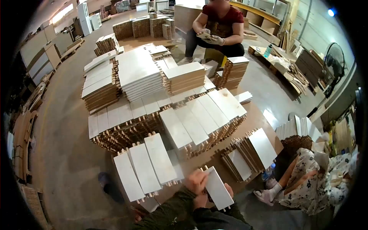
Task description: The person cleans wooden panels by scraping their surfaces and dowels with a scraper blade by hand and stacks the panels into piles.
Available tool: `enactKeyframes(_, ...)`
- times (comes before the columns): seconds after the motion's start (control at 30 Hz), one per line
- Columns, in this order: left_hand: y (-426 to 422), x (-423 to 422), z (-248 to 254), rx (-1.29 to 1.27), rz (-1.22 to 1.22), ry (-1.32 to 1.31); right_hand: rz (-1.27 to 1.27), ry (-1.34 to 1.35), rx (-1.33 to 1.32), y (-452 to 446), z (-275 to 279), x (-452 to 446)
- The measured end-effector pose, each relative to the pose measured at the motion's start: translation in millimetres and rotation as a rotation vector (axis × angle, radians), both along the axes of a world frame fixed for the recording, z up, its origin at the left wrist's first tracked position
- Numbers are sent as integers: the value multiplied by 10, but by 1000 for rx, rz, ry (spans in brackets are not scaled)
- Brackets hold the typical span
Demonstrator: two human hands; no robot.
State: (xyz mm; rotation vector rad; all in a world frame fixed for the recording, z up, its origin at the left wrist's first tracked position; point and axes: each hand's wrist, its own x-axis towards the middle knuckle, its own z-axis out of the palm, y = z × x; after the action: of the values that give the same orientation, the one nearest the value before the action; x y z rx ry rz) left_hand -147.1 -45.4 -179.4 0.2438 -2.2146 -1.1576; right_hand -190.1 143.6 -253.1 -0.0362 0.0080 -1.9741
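A white board (219,188) with wooden dowels in its ends is tilted in front of me, near the table's front edge. My right hand (229,190) grips its right long edge; the fingertips show and the rest is behind the board. My left hand (197,181) is closed at the board's upper left corner, by the protruding dowels. What its fingers pinch is too small to tell. To the left lie white doweled boards (160,158) in an overlapping row. Right of my hands stands a leaning stack of boards (262,147).
Stacks of white boards (138,69) cover much of the brown table (184,165). Across it a person in gloves (216,40) holds a small piece. At right sits another person in a patterned garment (306,184), near a bottle (268,172). A fan (334,57) stands behind.
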Motion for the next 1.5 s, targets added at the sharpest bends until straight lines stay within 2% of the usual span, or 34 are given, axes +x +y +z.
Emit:
enactKeyframes(0.03,-110,-21,36,-24,-44,2,-68,112,276,-4,155,6)
enactKeyframes(0.1,-73,23,5,-42,-92,3,-90,116,289,-11,86,-32)
enactKeyframes(0.17,236,255,-48,-164,-376,-43,-116,105,317,-110,214,24)
enactKeyframes(0.23,395,290,10,-373,-204,79,-373,35,875,-369,637,83)
enactKeyframes(0.27,408,241,-162,-340,-121,63,-429,84,770,-341,368,-33)
enactKeyframes(0.3,440,202,-407,-304,-41,46,-343,187,760,-105,130,27)
enactKeyframes(0.33,402,82,-538,-169,76,-44,-262,297,746,-5,170,83)
enactKeyframes(0.4,-124,-34,106,-138,-50,-44,-236,539,784,157,15,120)
enactKeyframes(0.47,-47,47,204,-124,-167,-62,-212,771,951,115,226,150)
enactKeyframes(0.53,139,177,169,-137,-270,-87,-249,480,876,-73,562,216)
enactKeyframes(0.6,320,242,101,-152,-353,23,-294,200,766,-273,803,230)
enactKeyframes(0.63,279,214,69,-145,-354,18,-270,146,511,-200,668,195)
enactKeyframes(0.7,61,61,-2,-51,-88,-116,-120,22,32,-55,397,127)
enactKeyframes(0.73,-40,-26,12,-17,-22,-61,-80,39,239,-5,452,152)
enactKeyframes(0.77,-32,11,47,-15,-16,-65,-58,47,213,-39,472,160)
enactKeyframes(0.83,53,115,121,-90,-239,-82,-14,64,162,-135,552,169)
enactKeyframes(0.87,131,177,141,-155,-321,-76,-161,-64,378,-200,634,237)
enactKeyframes(0.97,130,181,74,-176,-303,-29,-269,-247,599,-18,516,218)
enactKeyframes(1.0,37,104,-24,-185,-162,-18,-90,110,770,121,413,152)
enactKeyframes(1.03,-86,25,4,-120,-49,-101,6,287,850,155,396,144)
enactKeyframes(1.07,-213,-25,41,-112,-8,-67,103,470,920,175,398,135)
enactKeyframes(1.23,-215,-53,317,-51,3,2,-159,6,472,-17,542,201)
enactKeyframes(1.27,-138,-40,273,-79,-33,-36,-157,5,473,-76,585,185)
enactKeyframes(1.3,-53,-17,234,-106,-70,-73,-140,-30,283,-145,629,155)
enactKeyframes(1.37,150,89,211,-183,-231,-81,-123,-63,99,-158,651,129)
enactKeyframes(1.4,264,145,208,-164,-309,-47,-183,156,480,-133,641,122)
enactKeyframes(1.5,379,268,164,-92,-470,-50,-356,-42,344,-192,631,113)
